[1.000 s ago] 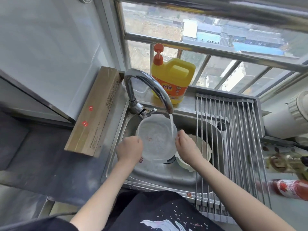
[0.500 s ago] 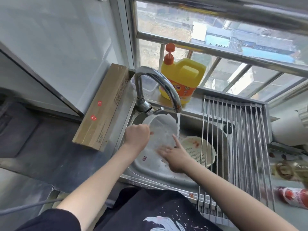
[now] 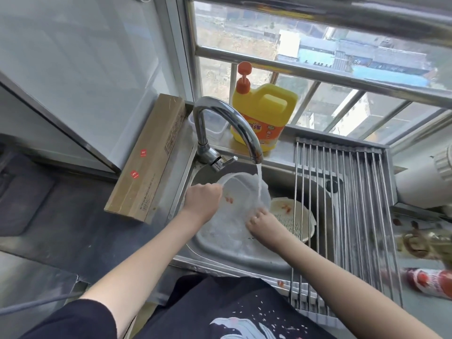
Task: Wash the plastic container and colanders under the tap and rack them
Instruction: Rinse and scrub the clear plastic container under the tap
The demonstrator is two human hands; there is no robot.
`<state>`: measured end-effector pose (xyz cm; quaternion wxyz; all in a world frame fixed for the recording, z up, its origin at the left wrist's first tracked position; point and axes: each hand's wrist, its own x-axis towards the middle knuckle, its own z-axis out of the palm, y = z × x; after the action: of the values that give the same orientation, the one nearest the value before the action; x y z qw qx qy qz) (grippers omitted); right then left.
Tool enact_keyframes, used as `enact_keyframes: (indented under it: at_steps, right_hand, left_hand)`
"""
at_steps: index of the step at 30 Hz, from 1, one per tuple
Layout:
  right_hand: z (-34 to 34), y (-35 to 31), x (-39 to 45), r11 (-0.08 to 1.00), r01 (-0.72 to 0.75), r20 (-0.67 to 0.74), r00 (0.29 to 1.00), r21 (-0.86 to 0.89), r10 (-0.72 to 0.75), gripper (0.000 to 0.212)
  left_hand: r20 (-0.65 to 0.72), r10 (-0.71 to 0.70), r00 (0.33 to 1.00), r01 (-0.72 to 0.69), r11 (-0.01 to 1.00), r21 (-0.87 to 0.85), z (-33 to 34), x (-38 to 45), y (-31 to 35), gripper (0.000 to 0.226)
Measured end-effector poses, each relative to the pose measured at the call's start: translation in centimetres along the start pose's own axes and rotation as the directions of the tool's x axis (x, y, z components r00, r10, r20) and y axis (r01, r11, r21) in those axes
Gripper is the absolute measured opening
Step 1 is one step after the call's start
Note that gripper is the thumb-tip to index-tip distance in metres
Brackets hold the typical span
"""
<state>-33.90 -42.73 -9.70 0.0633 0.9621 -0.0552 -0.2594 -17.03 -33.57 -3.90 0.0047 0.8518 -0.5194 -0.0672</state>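
Here the clear plastic container (image 3: 241, 204) is tilted in the sink (image 3: 244, 253), its open mouth turned toward the person, with the stream from the tap (image 3: 227, 128) running down its inner wall. The left hand (image 3: 201, 200) grips the upper left rim, fingers curled over the edge, while the right hand (image 3: 263, 222) lies against the lower inside wall with its fingers fairly straight, apparently rubbing at it. A few red scraps cling to the plastic near the left hand. Just to the right, lower in the sink, sits a pale colander (image 3: 297, 217) with red bits in it, partly under the rack (image 3: 347, 204) of steel rods that spans the sink's right side and holds nothing yet. The container looks light and thin-walled, likely flexing if squeezed, and wet plastic will be slippery, so the stiffer rim seems the safest hold, with a second hand supporting the base when it is lifted across. The colander should be stiffer, and its perforated wall ought to give better purchase, though food may lodge in the holes. A yellow detergent jug (image 3: 265, 113) stands behind the tap.
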Motion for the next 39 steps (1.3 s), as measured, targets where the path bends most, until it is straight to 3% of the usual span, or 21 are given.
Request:
enact_keyframes:
  at_steps: [4,6,9,11,13,18,20,23,26,28,31,34,36,38,39]
  right_hand:
    - [-2.1,-2.6,-0.3,0.961,-0.231,0.000,0.972,0.153,0.234,0.031]
    - [-3.2,-4.5,-0.6,0.887,-0.292,-0.008,0.949,0.359,0.316,0.037]
    - [-4.0,-5.4,-0.1,0.629,-0.248,0.022,0.939,0.737,0.344,0.036]
    - [-3.4,-4.7,0.1,0.568,-0.164,-0.020,0.952,0.807,0.304,0.048]
    - [-2.7,-3.7,-0.4,0.648,-0.122,-0.092,0.954,0.751,0.286,0.049]
    - [-3.4,-1.1,-1.9,0.918,-0.052,-0.183,0.974,0.394,0.134,0.007]
    - [-3.5,-0.3,-1.9,0.966,-0.063,-0.231,0.965,0.251,0.123,0.033]
    - [-4.3,1.5,-2.1,0.972,-0.121,-0.233,0.958,0.201,0.168,0.049]
    - [-4.0,4.3,-2.9,0.962,-0.011,-0.040,0.999,0.273,0.023,0.028]
    - [-3.7,4.3,-3.3,0.957,0.013,-0.023,1.000,0.291,-0.006,0.016]
    - [-4.0,2.2,-2.4,0.961,-0.006,-0.082,0.996,0.275,0.030,0.018]
    - [-3.9,0.1,-1.1,0.936,-0.097,-0.119,0.982,0.338,0.145,0.019]
    - [-3.4,-1.3,-0.7,0.915,-0.167,-0.114,0.968,0.367,0.222,0.014]
    - [-2.6,-2.6,0.1,0.917,-0.190,-0.084,0.969,0.351,0.233,0.026]
    - [-2.1,-3.1,0.4,0.901,-0.201,-0.070,0.967,0.384,0.246,0.033]
  left_hand:
    - [-0.044,-0.029,0.999,0.024,0.993,-0.118,0.2,0.1,1.3,0.038]
    - [-0.054,-0.089,0.995,0.074,0.969,-0.235,0.3,0.3,1.8,0.043]
    - [-0.014,-0.143,0.990,0.132,0.944,-0.304,0.6,0.4,3.0,0.044]
    - [0.018,-0.162,0.987,0.158,0.922,-0.353,1.0,0.6,3.4,0.043]
    - [0.061,-0.195,0.979,0.203,0.895,-0.396,1.5,0.7,3.1,0.042]
    - [0.236,-0.259,0.937,0.342,0.822,-0.455,2.6,0.3,3.0,0.042]
    - [0.343,-0.245,0.907,0.389,0.802,-0.454,2.5,0.4,3.6,0.037]
    - [0.480,-0.297,0.825,0.531,0.699,-0.480,2.4,1.4,2.8,0.039]
    - [0.538,-0.264,0.801,0.563,0.639,-0.524,1.9,2.0,1.8,0.040]
    - [0.542,-0.246,0.804,0.547,0.662,-0.513,1.7,2.2,1.5,0.038]
    - [0.469,-0.354,0.809,0.570,0.664,-0.483,1.4,1.8,1.8,0.046]
    - [0.406,-0.411,0.816,0.548,0.775,-0.315,0.9,-0.4,3.4,0.073]
    - [0.455,-0.389,0.801,0.530,0.814,-0.238,0.5,-2.3,4.7,0.070]
    - [0.528,-0.397,0.750,0.610,0.725,-0.321,0.9,-3.1,5.0,0.053]
    - [0.561,-0.409,0.720,0.669,0.625,-0.403,1.3,-3.2,4.7,0.043]
